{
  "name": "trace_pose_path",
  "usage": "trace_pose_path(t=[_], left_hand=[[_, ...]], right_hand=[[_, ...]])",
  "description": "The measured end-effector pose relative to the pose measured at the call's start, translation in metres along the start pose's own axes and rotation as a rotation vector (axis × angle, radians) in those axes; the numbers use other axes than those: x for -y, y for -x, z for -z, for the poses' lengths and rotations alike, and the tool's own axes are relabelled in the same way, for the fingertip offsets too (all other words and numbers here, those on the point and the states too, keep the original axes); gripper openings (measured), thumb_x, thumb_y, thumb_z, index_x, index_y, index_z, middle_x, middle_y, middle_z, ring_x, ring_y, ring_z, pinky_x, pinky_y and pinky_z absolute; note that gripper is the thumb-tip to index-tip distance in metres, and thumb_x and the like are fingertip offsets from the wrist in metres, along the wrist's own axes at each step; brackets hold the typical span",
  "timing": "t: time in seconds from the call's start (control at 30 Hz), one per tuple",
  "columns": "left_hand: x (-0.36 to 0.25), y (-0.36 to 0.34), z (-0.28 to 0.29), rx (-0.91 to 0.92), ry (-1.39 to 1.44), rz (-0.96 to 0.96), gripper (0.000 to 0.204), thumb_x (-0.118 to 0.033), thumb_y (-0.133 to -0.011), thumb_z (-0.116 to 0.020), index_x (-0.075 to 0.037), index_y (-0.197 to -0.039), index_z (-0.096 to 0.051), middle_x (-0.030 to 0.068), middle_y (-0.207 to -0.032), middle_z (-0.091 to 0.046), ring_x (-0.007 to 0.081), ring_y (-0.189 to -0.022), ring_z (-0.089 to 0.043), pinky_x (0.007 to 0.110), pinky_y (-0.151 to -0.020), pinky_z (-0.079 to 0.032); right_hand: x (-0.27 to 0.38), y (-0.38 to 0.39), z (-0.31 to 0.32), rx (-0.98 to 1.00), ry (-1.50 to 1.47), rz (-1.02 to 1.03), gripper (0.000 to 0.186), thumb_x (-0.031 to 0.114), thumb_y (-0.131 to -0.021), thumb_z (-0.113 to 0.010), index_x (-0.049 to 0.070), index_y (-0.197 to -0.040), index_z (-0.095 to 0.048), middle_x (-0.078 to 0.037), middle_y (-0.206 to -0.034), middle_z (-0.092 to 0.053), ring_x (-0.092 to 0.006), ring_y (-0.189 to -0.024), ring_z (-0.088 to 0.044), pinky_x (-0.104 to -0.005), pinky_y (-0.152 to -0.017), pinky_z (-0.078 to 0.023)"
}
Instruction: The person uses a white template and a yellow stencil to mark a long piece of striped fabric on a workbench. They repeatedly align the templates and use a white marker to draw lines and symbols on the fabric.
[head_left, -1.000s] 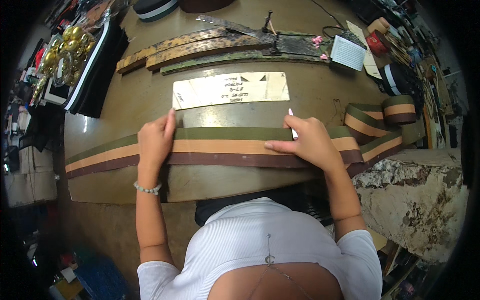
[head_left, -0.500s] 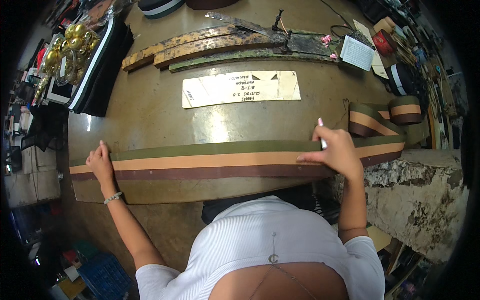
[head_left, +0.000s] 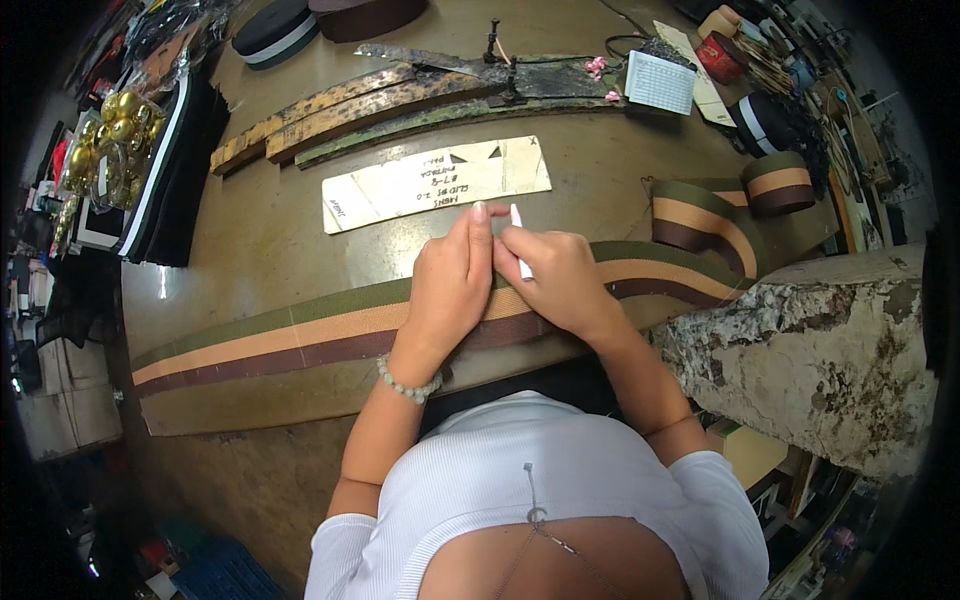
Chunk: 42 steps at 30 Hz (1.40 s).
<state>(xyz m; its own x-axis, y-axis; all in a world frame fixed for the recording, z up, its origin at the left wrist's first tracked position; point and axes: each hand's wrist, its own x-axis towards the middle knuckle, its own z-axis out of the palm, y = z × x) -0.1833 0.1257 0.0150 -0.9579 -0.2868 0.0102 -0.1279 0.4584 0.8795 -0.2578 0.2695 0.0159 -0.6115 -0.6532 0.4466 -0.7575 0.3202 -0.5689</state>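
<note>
Head view: worktable (head_left: pixel 250 240) seen from above, one view only.
Webbing: striped band (head_left: pixel 300 335) (green, tan, brown) lies flat along the near table edge; its far end runs right to a coiled roll (head_left: pixel 775 182).
Left hand (head_left: pixel 452 282): we see it flat, fingers extended, pressing the band near its middle.
Right hand (head_left: pixel 560 280): closed around a white marker (head_left: pixel 520 243), tip at the band, touching the left hand.
Template: pale card strip (head_left: pixel 435 183) sits just beyond the hands.
Progress: we judge marking is under way; band uncut, roll mostly unwound, cutting apparently remains.
</note>
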Motion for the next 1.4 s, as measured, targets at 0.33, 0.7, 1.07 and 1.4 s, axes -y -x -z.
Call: trace_pose_path(t=[0.33, 0.7, 1.07, 1.4], left_hand=[[0.114, 0.037, 0.138, -0.521, -0.724, 0.089, 0.034, -0.035, -0.106, -0.050, -0.006, -0.095, -0.065, 0.0229, -0.081, -0.068, 0.0449, -0.076, -0.064, 0.051, -0.065, -0.048], [0.237, 0.115, 0.303, -0.723, -0.785, 0.318, 0.044, -0.037, -0.107, -0.047, -0.002, -0.085, -0.062, 0.0165, -0.067, -0.059, 0.0342, -0.065, -0.052, 0.043, -0.077, -0.041], [0.081, 0.016, 0.083, -0.417, -0.188, -0.097, 0.037, -0.027, -0.108, -0.045, 0.001, -0.115, -0.068, 0.0187, -0.107, -0.069, 0.0310, -0.099, -0.063, 0.041, -0.092, -0.048], [-0.002, -0.041, -0.064, 0.008, -0.484, -0.243, 0.042, -0.031, -0.105, -0.047, -0.004, -0.077, -0.062, 0.0223, -0.069, -0.067, 0.0424, -0.061, -0.065, 0.052, -0.059, -0.053]], right_hand=[[-0.049, 0.039, 0.023, -0.002, 0.337, -0.078, 0.043, 0.037, -0.093, -0.071, 0.009, -0.066, -0.051, -0.013, -0.049, -0.052, -0.0335, -0.047, -0.059, -0.0419, -0.046, -0.046], [-0.047, 0.029, 0.051, -0.016, 0.506, 0.190, 0.040, 0.030, -0.091, -0.074, 0.010, -0.066, -0.050, -0.007, -0.052, -0.053, -0.0262, -0.048, -0.055, -0.0392, -0.051, -0.040], [-0.088, 0.004, 0.032, -0.143, 0.318, 0.041, 0.037, 0.027, -0.090, -0.075, 0.009, -0.065, -0.054, -0.014, -0.057, -0.056, -0.0338, -0.053, -0.057, -0.0432, -0.051, -0.042], [-0.105, 0.011, 0.048, -0.360, 0.138, -0.101, 0.020, 0.022, -0.093, -0.070, 0.004, -0.084, -0.067, -0.017, -0.078, -0.067, -0.0376, -0.074, -0.063, -0.0463, -0.066, -0.048]])
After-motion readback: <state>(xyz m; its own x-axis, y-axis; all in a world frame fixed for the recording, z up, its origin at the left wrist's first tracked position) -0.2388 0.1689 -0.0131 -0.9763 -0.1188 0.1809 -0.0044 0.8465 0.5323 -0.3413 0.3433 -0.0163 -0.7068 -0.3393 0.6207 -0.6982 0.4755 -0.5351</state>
